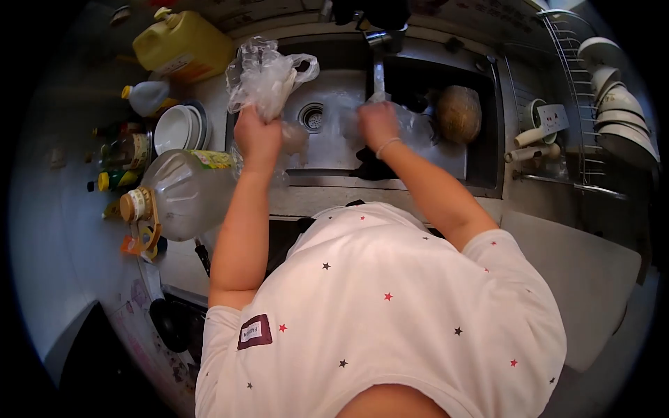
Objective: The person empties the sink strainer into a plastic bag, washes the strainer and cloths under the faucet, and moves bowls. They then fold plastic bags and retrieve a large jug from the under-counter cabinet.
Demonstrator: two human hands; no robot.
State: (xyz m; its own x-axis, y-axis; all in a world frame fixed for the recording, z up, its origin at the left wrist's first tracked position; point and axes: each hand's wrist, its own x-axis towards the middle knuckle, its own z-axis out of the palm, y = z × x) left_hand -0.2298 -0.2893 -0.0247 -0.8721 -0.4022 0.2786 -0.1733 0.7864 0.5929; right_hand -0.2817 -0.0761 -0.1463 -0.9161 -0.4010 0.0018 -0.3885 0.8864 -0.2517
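My left hand (258,139) is closed around a crumpled clear plastic bag (261,73), which puffs up above the fist at the left rim of the sink. Over the divider between the two basins, my right hand (380,127) is closed on clear plastic (339,118) that spreads out on both sides of it. That plastic is smeared by motion, so I cannot tell whether it is one bag or two. A round brown thing (458,113), seemingly wrapped in film, sits in the right basin. The faucet (380,38) stands directly above my right hand.
Left of the sink (327,180) are a large clear jug (188,191), stacked white bowls (174,131), a yellow jug (182,49) and several bottles. On the right stand a wire dish rack (568,56) with bowls and a pale board (571,272).
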